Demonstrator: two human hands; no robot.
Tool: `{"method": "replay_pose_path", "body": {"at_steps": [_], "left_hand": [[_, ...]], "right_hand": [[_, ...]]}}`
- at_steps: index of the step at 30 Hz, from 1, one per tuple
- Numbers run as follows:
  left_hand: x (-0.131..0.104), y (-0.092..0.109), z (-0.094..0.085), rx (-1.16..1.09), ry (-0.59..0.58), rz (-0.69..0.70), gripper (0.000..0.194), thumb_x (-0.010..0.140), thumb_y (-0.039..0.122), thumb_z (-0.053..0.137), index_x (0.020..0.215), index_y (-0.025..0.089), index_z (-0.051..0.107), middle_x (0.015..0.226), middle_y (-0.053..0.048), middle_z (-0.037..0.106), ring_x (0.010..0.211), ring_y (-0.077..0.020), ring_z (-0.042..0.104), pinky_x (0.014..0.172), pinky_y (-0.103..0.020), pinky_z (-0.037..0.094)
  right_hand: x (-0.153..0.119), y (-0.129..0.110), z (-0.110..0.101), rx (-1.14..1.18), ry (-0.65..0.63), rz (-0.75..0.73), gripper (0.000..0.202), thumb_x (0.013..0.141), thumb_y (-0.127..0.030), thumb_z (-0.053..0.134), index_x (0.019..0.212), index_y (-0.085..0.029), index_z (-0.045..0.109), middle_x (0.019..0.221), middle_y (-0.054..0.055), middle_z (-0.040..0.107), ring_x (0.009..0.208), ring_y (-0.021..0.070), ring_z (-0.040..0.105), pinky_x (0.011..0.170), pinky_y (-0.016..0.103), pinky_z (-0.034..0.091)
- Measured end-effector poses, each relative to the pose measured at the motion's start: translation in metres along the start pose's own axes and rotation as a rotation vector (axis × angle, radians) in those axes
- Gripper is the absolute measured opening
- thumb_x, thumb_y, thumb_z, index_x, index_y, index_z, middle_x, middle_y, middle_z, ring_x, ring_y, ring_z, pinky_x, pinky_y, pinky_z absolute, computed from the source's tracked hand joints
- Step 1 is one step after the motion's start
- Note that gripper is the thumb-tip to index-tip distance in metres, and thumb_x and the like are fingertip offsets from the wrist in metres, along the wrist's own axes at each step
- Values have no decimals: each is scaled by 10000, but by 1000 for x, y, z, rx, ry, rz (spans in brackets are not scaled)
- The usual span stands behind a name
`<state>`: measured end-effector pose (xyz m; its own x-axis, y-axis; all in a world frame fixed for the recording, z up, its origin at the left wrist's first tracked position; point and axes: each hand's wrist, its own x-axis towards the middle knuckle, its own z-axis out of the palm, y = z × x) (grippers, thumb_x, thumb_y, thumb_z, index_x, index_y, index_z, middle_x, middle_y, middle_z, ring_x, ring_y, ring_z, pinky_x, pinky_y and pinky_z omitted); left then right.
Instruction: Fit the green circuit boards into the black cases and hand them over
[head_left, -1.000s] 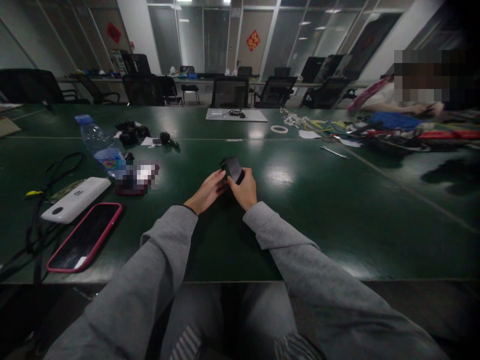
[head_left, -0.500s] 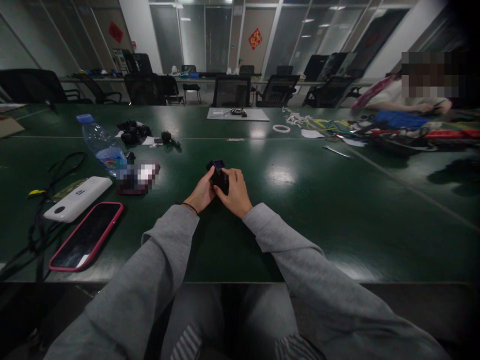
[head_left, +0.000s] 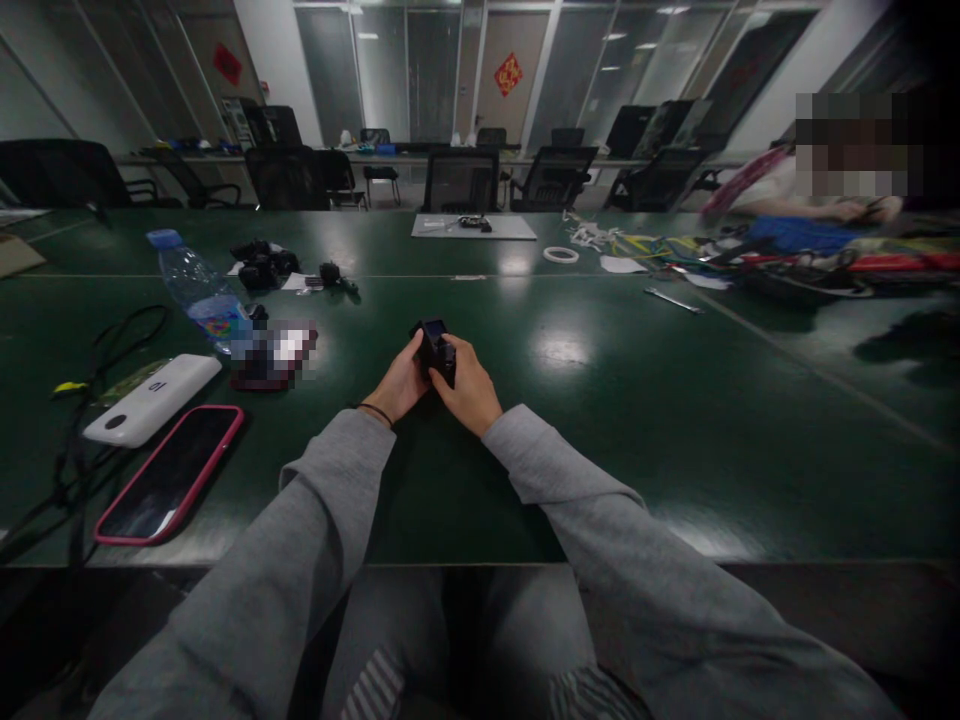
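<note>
My left hand (head_left: pixel 401 385) and right hand (head_left: pixel 471 388) together grasp a small black device (head_left: pixel 436 351) (its screen dimly lit) above the green table (head_left: pixel 675 420), near a phone (head_left: pixel 169 472).

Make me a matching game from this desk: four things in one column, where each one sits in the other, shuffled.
1 small black device
2 phone with pink case
3 water bottle
4 tape ring

A lying far left, behind the white power bank
B far side of the table, right of middle
C near left table edge
D held between both hands

1-D, 2-C, 3-A, 4-B
</note>
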<state>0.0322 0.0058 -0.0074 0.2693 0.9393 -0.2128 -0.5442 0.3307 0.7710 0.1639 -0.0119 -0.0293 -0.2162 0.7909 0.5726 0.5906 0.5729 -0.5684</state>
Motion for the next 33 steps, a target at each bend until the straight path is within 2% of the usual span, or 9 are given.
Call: {"method": "replay_pose_path", "body": {"at_steps": [9,12,15,22,26,33], "left_hand": [[0,6,-4,-61,107,11,364,862,541,583,914,191,669,823,-46,700,797,-162,638,775,-293,488],[1,6,-6,-52,99,7,386,843,562,601,897,185,660,884,-56,711,825,-168,644,779,-303,494],[0,7,-7,-41,63,20,357,854,531,604,927,184,652,978,-57,712,887,-177,651,780,-313,504],[-4,13,-7,-32,102,55,207,832,332,678,955,174,624,1039,-69,704,908,-175,667,776,-301,520],[-3,13,-9,-37,143,73,183,801,241,703,946,174,614,1040,-73,705,899,-172,679,773,-303,538],[-5,12,-8,-7,122,125,173,791,142,695,942,154,613,1058,-68,704,890,-168,685,698,-276,550]], "right_hand": [[6,-7,-10,14,244,-95,501,913,-362,513,1353,-183,353,1281,138,493,1198,253,514,1041,452,465],[11,-5,-17,-5,346,-87,500,917,-371,490,1352,-174,344,1285,143,477,1215,254,492,1057,465,443],[15,5,-21,-33,386,-54,498,906,-371,489,1343,-176,349,1283,143,471,1212,256,487,1056,476,436],[15,26,-14,-100,317,15,477,872,-291,511,1306,-123,409,1233,167,501,1172,262,504,1036,460,450],[14,30,-11,-128,271,31,476,860,-266,525,1296,-104,428,1219,175,514,1154,272,512,1028,459,455],[13,33,-9,-177,216,83,473,843,-224,540,1284,-84,441,1195,191,527,1149,284,516,1003,462,466]]}}
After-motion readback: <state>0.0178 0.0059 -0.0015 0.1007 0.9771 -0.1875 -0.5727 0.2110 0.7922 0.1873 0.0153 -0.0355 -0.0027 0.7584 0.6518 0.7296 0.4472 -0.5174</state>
